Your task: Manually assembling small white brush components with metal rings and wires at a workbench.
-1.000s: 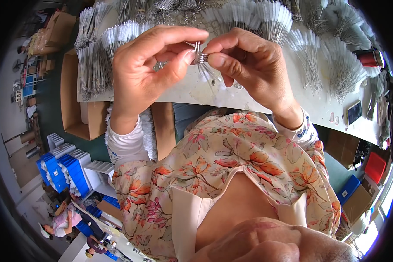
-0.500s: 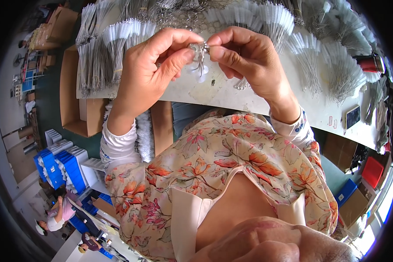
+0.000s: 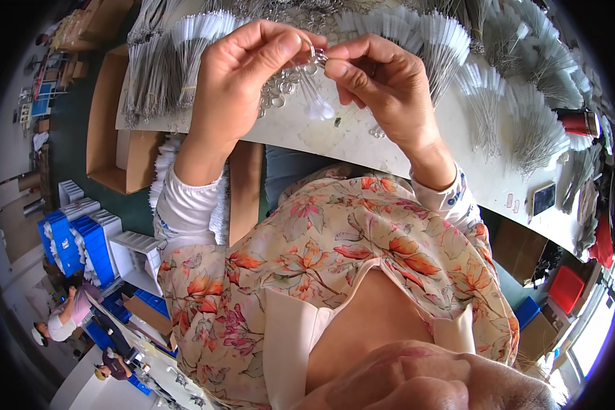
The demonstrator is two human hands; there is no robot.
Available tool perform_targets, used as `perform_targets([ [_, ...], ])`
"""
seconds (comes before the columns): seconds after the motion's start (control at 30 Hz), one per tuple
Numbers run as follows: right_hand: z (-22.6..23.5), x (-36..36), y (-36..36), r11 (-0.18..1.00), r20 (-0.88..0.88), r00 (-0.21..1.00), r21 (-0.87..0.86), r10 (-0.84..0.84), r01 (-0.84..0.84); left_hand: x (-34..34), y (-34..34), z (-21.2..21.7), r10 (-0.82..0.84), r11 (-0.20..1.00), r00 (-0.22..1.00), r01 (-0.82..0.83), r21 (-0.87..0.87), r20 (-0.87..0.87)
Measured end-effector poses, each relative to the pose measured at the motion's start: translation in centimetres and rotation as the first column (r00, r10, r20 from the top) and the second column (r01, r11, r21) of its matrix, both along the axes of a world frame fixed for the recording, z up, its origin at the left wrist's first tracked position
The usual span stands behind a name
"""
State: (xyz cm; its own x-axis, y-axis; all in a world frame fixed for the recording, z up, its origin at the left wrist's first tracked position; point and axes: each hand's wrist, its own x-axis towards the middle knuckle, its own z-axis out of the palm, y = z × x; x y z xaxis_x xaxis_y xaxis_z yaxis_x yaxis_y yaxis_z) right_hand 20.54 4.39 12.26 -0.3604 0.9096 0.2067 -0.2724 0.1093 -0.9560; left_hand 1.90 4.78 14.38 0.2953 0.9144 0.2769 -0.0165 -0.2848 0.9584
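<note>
Above the table's near edge my two hands meet, both closed in a pinch. Thumb and fingers of my left hand [image 3: 234, 85] grip a metal ring [image 3: 309, 46]. Close beside it, my right hand [image 3: 389, 87] pinches the looped wire ends of several small wire brushes. From there the brushes [image 3: 316, 102] hang down toward me, their white bristle tips blurred. I cannot tell whether the loops are threaded on the ring. Loose metal rings [image 3: 277, 92] lie on the table just beyond my left wrist.
Bundles of white-tipped wire brushes [image 3: 441, 55] cover the back and right of the pale table [image 3: 362, 147]. A phone [image 3: 543, 199] lies near its right edge. Cardboard boxes [image 3: 116, 160] and blue-and-white crates [image 3: 92, 249] stand at left. Two people [image 3: 72, 311] are far off, lower left.
My hands have shifted slightly upward and the left has turned, so the ring now shows between them. The brushes hang lower and more visibly. Loose rings have come into view by my left hand.
</note>
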Motion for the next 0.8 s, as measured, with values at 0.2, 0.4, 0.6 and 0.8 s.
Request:
perform_targets([
  [0.2, -1.9, -1.2, 0.9, 0.991, 0.035, 0.993, 0.074, -0.113, 0.110, 0.3, 0.9, -1.2, 0.090, 0.959, 0.950, -0.001, -0.285, 0.299],
  [0.4, -2.4, -2.0, 2.0, 0.749, 0.294, 0.834, 0.633, -0.467, 0.196, 1.5, 2.2, -1.7, 0.193, 0.903, 0.884, 0.010, -0.430, 0.426],
  [0.6, 0.2, -2.1, 1.7, 0.994, 0.113, 0.989, 0.061, -0.092, 0.085, 1.4, 2.8, -1.7, 0.199, 0.901, 0.903, -0.016, -0.433, 0.382],
  [0.8, 0.3, -1.7, 3.9, 0.998, 0.107, 0.994, -0.058, 0.019, -0.013, 1.3, 2.6, -0.5, 0.195, 0.900, 0.911, -0.018, -0.436, 0.364],
])
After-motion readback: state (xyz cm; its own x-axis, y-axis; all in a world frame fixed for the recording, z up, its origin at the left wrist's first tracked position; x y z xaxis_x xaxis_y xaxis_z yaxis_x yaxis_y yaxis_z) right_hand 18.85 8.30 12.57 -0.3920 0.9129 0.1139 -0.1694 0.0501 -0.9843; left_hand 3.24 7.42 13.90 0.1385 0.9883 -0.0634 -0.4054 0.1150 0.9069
